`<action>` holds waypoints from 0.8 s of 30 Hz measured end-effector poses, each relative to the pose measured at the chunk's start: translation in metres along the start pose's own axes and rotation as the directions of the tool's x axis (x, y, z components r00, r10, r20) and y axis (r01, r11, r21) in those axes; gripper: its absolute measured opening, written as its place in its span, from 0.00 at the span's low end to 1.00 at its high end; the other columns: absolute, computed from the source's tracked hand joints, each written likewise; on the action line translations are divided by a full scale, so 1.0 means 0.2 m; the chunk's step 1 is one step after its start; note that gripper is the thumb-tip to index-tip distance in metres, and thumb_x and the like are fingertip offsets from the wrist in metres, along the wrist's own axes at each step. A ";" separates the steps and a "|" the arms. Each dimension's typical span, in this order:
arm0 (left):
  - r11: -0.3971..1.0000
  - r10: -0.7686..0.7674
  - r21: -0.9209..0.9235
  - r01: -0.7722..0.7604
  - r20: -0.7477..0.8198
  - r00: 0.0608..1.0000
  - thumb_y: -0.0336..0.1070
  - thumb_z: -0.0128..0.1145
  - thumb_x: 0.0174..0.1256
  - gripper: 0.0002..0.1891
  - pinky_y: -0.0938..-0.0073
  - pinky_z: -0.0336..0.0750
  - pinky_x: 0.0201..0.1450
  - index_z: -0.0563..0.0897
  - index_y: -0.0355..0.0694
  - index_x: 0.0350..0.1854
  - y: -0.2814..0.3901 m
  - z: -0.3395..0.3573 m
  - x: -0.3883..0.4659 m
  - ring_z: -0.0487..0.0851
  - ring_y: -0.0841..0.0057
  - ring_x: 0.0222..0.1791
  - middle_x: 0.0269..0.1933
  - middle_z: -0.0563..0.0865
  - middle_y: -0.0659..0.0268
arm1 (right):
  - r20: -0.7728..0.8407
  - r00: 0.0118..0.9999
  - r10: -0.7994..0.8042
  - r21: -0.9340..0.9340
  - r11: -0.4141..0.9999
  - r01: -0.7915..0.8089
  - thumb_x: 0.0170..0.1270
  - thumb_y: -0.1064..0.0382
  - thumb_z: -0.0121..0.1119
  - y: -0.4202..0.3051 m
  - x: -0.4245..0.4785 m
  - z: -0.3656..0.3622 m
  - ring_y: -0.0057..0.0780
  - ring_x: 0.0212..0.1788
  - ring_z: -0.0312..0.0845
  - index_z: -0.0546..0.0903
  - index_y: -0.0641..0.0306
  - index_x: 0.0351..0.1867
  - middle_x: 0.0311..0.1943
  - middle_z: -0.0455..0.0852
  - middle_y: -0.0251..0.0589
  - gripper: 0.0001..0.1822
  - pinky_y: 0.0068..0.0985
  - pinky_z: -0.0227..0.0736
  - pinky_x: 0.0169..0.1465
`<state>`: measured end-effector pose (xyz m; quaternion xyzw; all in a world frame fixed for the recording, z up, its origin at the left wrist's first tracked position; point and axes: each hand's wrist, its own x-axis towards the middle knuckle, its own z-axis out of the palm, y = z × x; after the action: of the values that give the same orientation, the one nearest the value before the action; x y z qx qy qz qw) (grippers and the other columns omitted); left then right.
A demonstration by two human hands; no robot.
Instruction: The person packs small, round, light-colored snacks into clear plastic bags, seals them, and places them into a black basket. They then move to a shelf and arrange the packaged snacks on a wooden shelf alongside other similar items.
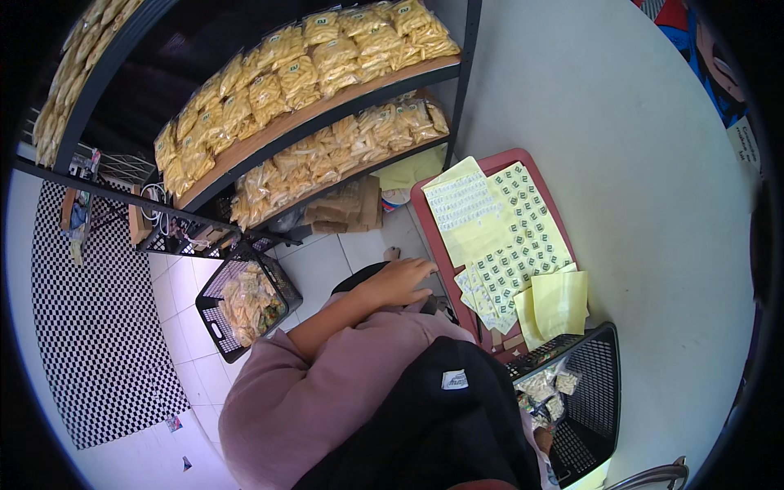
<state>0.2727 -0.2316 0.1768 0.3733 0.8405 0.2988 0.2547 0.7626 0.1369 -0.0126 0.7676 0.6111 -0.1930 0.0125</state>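
My left hand (pixel 401 282) rests on my lap beside the edge of a red table (pixel 419 199), palm down, fingers slightly apart, holding nothing visible. At the lower right, my right hand (pixel 543 440) reaches into a black plastic crate (pixel 606 380) with small bagged snacks (pixel 542 389); its fingers are hidden. Sheets of round printed stickers (pixel 527 220) overlap on the table. A partly used sticker sheet (pixel 465 208) lies at their upper left, and yellow backing paper (pixel 560 303) lies at the near right corner.
Shelves (pixel 343 101) along the upper left hold rows of bagged snack sticks (pixel 297 76). Another black crate (pixel 214 324) with bagged snacks stands on the tiled floor to the left. Cardboard (pixel 346 208) lies beneath the shelves. A pale wall (pixel 649 184) borders the table on the right.
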 end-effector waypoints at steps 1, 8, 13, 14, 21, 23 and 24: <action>1.000 -0.007 -0.001 0.007 -0.003 1.000 0.41 0.56 0.51 0.20 0.65 0.68 0.45 0.70 0.40 0.46 0.01 0.00 0.00 0.74 0.63 0.44 0.42 0.77 0.59 | -0.125 0.992 0.005 0.080 0.997 0.005 0.40 0.44 0.64 0.00 0.00 -0.10 0.51 0.38 0.76 0.75 0.77 0.38 0.35 0.79 0.59 0.34 0.37 0.70 0.43; 0.997 0.068 0.023 -0.068 -0.023 0.997 0.41 0.54 0.52 0.22 0.65 0.67 0.47 0.69 0.38 0.49 -0.02 0.05 0.02 0.73 0.63 0.46 0.43 0.76 0.58 | -0.590 0.805 0.060 0.339 0.923 0.180 0.40 0.42 0.63 -0.12 -0.03 -0.74 0.51 0.38 0.76 0.75 0.77 0.38 0.34 0.79 0.59 0.35 0.37 0.71 0.43; 0.998 0.058 -0.030 -0.057 0.014 0.998 0.40 0.55 0.51 0.22 0.65 0.67 0.47 0.69 0.38 0.49 0.00 0.04 0.06 0.73 0.63 0.46 0.44 0.76 0.57 | -0.354 0.935 0.009 0.172 0.984 0.056 0.40 0.42 0.63 -0.19 -0.03 -0.38 0.52 0.37 0.76 0.75 0.77 0.38 0.34 0.79 0.59 0.36 0.37 0.71 0.43; 0.998 0.059 -0.025 -0.058 0.017 0.998 0.40 0.55 0.51 0.22 0.65 0.67 0.47 0.69 0.38 0.49 0.01 0.03 0.07 0.73 0.63 0.46 0.43 0.76 0.58 | -0.265 0.964 -0.002 0.105 0.994 0.031 0.40 0.41 0.63 -0.21 -0.03 -0.24 0.52 0.37 0.76 0.75 0.77 0.38 0.34 0.79 0.59 0.36 0.37 0.71 0.42; 0.992 0.094 -0.087 -0.092 0.020 0.995 0.39 0.55 0.51 0.22 0.64 0.68 0.44 0.68 0.39 0.49 0.02 0.02 0.14 0.75 0.63 0.44 0.41 0.77 0.58 | 0.028 0.998 0.062 -0.123 0.991 -0.058 0.40 0.40 0.63 -0.45 -0.07 0.27 0.52 0.36 0.77 0.75 0.78 0.38 0.34 0.80 0.60 0.37 0.37 0.71 0.42; 0.988 0.124 -0.099 -0.122 0.011 0.992 0.39 0.56 0.50 0.22 0.65 0.69 0.42 0.68 0.38 0.48 0.01 0.02 0.15 0.76 0.64 0.43 0.40 0.77 0.58 | -0.147 0.982 0.116 -0.001 0.993 -0.118 0.40 0.40 0.63 -0.47 -0.06 0.21 0.52 0.36 0.77 0.75 0.78 0.38 0.34 0.80 0.60 0.37 0.37 0.72 0.42; 0.985 0.142 -0.095 -0.141 0.003 0.990 0.38 0.57 0.50 0.21 0.65 0.70 0.41 0.69 0.37 0.47 0.02 0.02 0.16 0.76 0.63 0.41 0.40 0.77 0.57 | -0.286 0.949 0.135 0.112 0.988 -0.106 0.40 0.40 0.63 -0.48 -0.06 0.18 0.52 0.36 0.77 0.75 0.78 0.38 0.34 0.80 0.60 0.37 0.37 0.72 0.42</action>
<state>0.2587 -0.2038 0.1702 0.4210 0.7956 0.3537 0.2543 0.6596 0.1404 -0.0212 0.8233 0.5482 -0.1048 -0.1030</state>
